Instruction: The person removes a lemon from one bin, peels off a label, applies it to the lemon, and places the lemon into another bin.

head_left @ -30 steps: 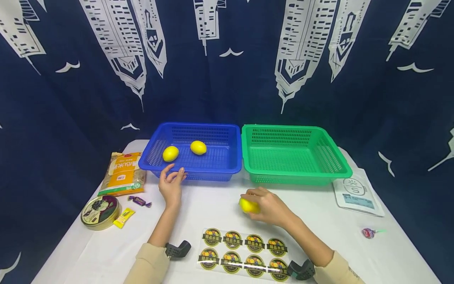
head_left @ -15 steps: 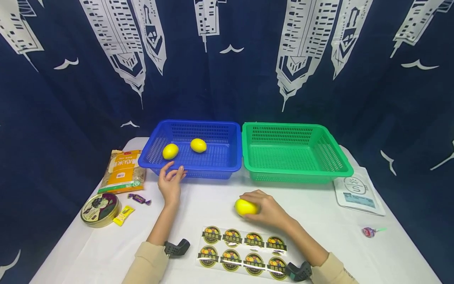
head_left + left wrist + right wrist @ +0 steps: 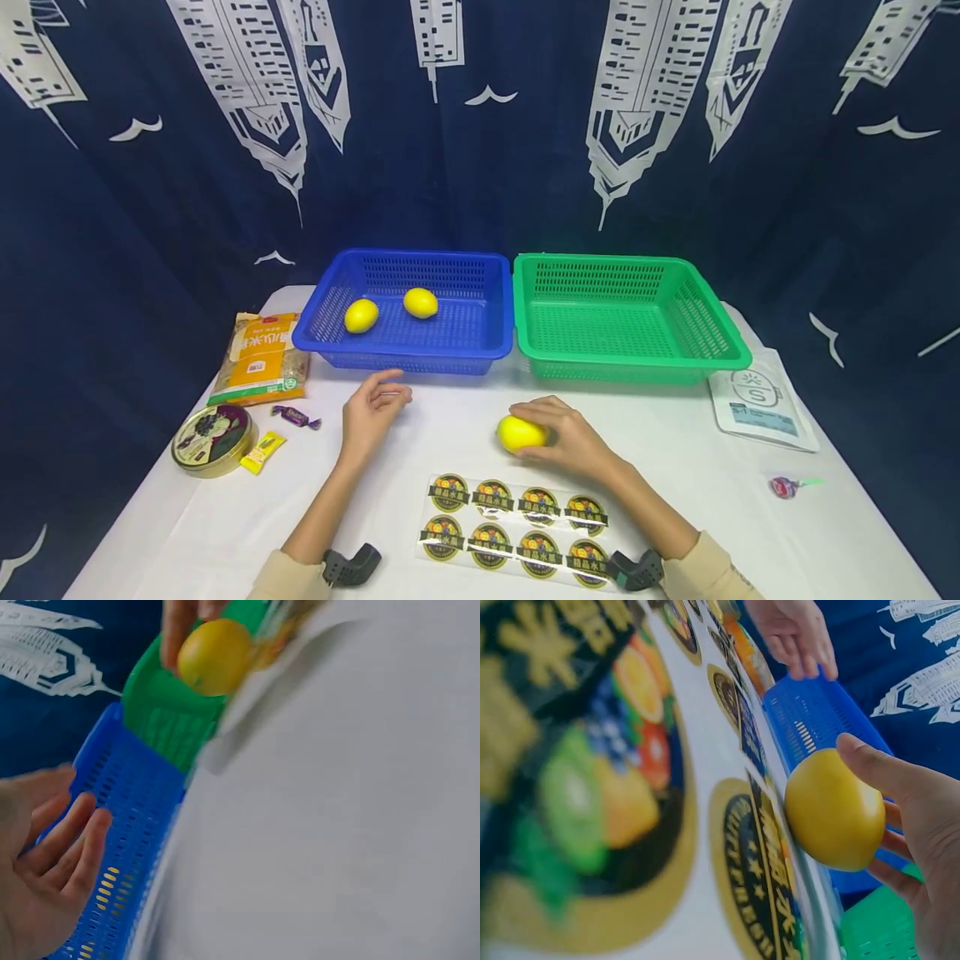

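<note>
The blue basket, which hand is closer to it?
Left. The left hand hovers just in front of the blue basket, near its front rim, not touching. The right hand is farther off, holding a lemon on the table.

Even, bright overhead light fills the head view; the white tablecloth (image 3: 465,417) shows only faint shadows. The patterned navy curtain (image 3: 112,250) bends at the edges. Both wrist views are soft, the glossy round stickers (image 3: 592,787) badly blurred up close.
</note>
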Demonstrator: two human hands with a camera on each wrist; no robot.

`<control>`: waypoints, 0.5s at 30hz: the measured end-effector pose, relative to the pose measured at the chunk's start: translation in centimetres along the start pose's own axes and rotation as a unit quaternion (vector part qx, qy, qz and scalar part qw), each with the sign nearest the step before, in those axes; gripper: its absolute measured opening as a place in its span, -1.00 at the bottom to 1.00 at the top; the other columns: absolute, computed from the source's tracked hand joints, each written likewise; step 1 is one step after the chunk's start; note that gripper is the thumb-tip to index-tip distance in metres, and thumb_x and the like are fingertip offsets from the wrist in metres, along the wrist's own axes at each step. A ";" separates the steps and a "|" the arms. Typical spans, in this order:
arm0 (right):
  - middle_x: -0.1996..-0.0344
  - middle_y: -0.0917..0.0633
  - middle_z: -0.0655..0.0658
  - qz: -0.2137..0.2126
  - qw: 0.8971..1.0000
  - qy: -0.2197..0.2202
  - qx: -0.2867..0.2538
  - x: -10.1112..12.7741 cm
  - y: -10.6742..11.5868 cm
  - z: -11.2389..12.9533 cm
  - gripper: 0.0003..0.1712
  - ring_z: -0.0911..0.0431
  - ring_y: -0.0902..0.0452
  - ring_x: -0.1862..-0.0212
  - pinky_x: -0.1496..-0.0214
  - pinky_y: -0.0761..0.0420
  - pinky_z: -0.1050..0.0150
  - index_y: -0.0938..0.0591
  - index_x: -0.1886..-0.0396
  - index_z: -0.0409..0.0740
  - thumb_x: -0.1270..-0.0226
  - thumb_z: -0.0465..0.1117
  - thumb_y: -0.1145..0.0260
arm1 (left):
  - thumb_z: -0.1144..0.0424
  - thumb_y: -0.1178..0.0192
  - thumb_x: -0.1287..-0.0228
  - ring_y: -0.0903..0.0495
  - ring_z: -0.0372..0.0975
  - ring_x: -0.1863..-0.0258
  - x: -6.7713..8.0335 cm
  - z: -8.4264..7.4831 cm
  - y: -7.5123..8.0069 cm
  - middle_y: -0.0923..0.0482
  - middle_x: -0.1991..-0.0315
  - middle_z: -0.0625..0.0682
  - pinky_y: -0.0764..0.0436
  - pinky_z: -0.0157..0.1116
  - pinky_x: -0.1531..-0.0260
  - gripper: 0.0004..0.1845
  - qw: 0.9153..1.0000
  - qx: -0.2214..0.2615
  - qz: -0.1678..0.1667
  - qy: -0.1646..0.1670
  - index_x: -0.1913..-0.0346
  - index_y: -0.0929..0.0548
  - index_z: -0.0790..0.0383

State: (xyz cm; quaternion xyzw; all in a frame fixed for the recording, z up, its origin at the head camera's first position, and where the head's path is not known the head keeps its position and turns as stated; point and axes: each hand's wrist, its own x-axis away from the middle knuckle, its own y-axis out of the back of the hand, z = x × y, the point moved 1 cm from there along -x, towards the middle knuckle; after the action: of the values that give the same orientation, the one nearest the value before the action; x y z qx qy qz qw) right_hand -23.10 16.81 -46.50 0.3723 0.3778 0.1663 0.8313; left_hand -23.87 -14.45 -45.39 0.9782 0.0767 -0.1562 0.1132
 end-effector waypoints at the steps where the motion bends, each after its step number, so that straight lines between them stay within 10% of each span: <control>1: -0.02 -0.61 -0.02 -0.004 1.000 0.001 -0.001 0.0 0.1 0.1 -0.31 0.11 -0.45 -0.07 -0.15 -0.47 0.10 -0.58 -0.08 -0.13 0.11 0.00 -0.52 | 0.31 -0.32 -0.10 -0.66 -0.15 0.35 0.7 0.1 0.0 -0.66 0.32 0.09 -0.64 -0.41 0.30 -0.65 0.999 -0.006 0.036 -0.004 0.02 -0.59 0.24; 7: 0.02 -0.62 -0.06 -0.075 0.997 0.016 -0.026 0.1 0.7 2.3 -0.39 0.07 -0.46 -0.05 -0.18 -0.45 0.23 -0.60 -0.02 -0.16 0.12 -0.13 -0.53 | 0.03 -0.38 0.01 -0.57 -0.28 0.24 4.8 1.4 0.3 -0.62 0.18 -0.13 -0.60 -0.37 0.27 -0.52 0.970 -0.095 0.211 -0.070 -0.04 -0.60 0.03; 15: 0.12 -0.66 -0.04 -0.094 0.988 -0.015 -0.122 0.5 -2.0 6.4 -0.60 0.09 -0.56 0.11 0.03 -0.60 0.26 -0.63 0.06 -0.19 -0.06 -0.21 -0.43 | -0.18 -0.36 0.10 -0.42 -0.36 0.10 6.4 2.6 0.1 -0.42 0.15 -0.31 -0.53 -0.25 0.05 -0.44 0.937 -0.191 0.262 -0.128 0.01 -0.65 0.00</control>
State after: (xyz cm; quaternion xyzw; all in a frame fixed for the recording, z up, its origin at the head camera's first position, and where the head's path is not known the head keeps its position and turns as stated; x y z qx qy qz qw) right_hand -17.97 12.63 -45.42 0.2336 0.3756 0.1267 0.8879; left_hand -18.57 -14.42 -49.87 0.8955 -0.1692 -0.2269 0.3433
